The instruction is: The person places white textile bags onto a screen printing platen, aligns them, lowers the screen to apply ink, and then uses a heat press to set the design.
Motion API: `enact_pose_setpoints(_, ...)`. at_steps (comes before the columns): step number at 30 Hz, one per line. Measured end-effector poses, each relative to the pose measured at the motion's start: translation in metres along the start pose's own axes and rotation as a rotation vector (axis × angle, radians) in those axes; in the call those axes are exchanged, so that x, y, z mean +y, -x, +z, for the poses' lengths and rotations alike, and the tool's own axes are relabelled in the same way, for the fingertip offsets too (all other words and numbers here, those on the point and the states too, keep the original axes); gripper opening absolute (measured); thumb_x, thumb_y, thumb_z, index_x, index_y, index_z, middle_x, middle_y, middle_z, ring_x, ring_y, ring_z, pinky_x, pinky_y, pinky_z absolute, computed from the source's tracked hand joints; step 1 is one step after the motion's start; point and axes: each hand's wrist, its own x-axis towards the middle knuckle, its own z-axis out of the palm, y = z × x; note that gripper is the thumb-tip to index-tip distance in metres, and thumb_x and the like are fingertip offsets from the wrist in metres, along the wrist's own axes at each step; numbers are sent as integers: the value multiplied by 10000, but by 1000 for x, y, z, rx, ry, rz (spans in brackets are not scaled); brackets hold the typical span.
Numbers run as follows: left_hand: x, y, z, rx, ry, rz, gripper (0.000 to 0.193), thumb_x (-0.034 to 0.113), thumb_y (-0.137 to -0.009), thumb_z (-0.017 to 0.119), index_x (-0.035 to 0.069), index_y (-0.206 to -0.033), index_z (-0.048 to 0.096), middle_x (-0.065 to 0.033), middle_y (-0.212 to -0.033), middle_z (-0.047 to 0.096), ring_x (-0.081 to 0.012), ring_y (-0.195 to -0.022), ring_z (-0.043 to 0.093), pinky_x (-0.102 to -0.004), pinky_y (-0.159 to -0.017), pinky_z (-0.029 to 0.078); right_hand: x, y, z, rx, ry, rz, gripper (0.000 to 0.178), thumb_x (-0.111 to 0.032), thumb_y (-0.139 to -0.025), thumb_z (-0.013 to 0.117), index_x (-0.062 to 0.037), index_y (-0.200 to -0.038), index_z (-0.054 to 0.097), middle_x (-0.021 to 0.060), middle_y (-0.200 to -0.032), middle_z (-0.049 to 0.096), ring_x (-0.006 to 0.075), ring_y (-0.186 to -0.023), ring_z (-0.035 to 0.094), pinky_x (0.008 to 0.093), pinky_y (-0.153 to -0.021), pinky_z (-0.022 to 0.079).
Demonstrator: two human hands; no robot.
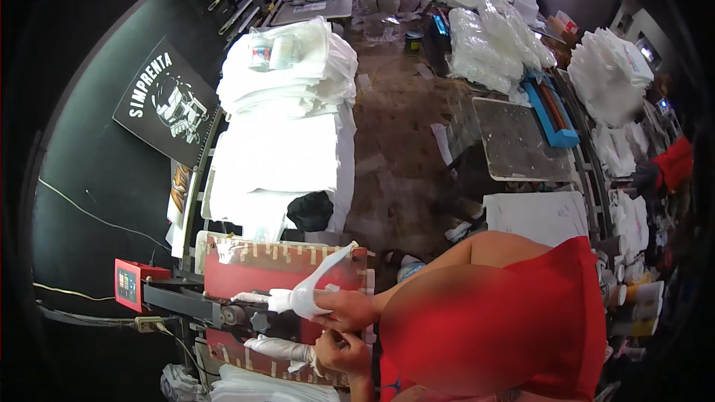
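A heat press with a red, tape-edged plate [261,272] lies before me, its dark arm [186,301] reaching in from the left. Two handles wrapped in white stick out over the plate. Around the farther handle [252,298] runs a white strip [309,290], one end angling up and away. My right hand [346,309] is closed on that strip near the handle's end. Just below it, my left hand [342,353] is curled at the end of the nearer wrapped handle [279,348], beside the frayed wrapping; what its fingers pinch is hidden.
A red control box [138,283] stands left of the press, with cables below. Beyond the plate are a black cloth [310,211] and tall stacks of white fabric [275,145]. Across the wooden floor [391,119], a bench holds a blue tool [550,108] and bagged white bundles [488,45].
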Motion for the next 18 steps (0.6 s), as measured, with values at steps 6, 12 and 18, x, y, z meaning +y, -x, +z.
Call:
enact_pose_setpoints(6,-9,-4,-1,-82,60,19,75,62,-741,663,34,-720,597,-148,-682,587,-371,-641,543,-478,-584,397,25,0,15,13,110,-79,265,-318,-987,624,-53,-985,610,182,-856,623,409,-778,634,465,-676,527)
enact_pose_setpoints(12,-9,-7,7,-62,32,27,84,49,-729,653,39,-694,577,-148,-655,551,-369,-614,525,-481,-562,373,37,-3,17,74,51,-210,255,-279,-938,703,-59,-1062,665,156,-883,652,359,-769,659,433,-668,542)
enact_pose_setpoints(18,0,-9,3,-62,-6,-16,84,61,-769,641,9,-740,582,-169,-678,547,-391,-630,531,-493,-572,374,30,3,18,78,95,-164,266,-284,-956,675,-30,-908,611,183,-827,621,373,-759,646,445,-670,538)
